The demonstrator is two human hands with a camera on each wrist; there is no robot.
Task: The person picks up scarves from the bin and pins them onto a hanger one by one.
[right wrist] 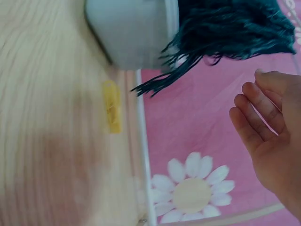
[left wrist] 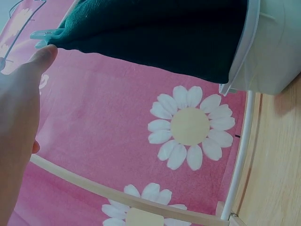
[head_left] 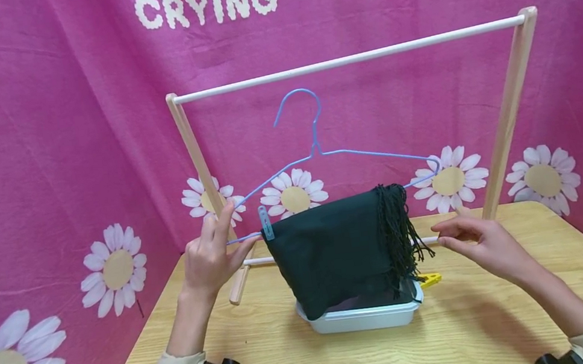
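My left hand (head_left: 209, 256) grips the left end of a blue wire hanger (head_left: 356, 151), its thumb near a blue clothespin (head_left: 266, 223). A black fringed scarf (head_left: 334, 243) is folded over the hanger's bottom bar, and the clothespin pinches its left upper corner. Dark tassels (right wrist: 235, 33) hang at the scarf's right side. To the right of them my right hand (head_left: 481, 240) is in the air, fingers loosely bent and holding nothing; the right wrist view shows a gap between it and the fringe. On the table behind the tub's right side lies a yellow clothespin (head_left: 430, 279).
A white plastic tub (head_left: 365, 321) stands on the wooden table (head_left: 258, 356) beneath the scarf. Behind it rises a rack with wooden legs and a white top rail (head_left: 353, 59). A pink curtain (head_left: 368, 2) with printed daisies surrounds the table.
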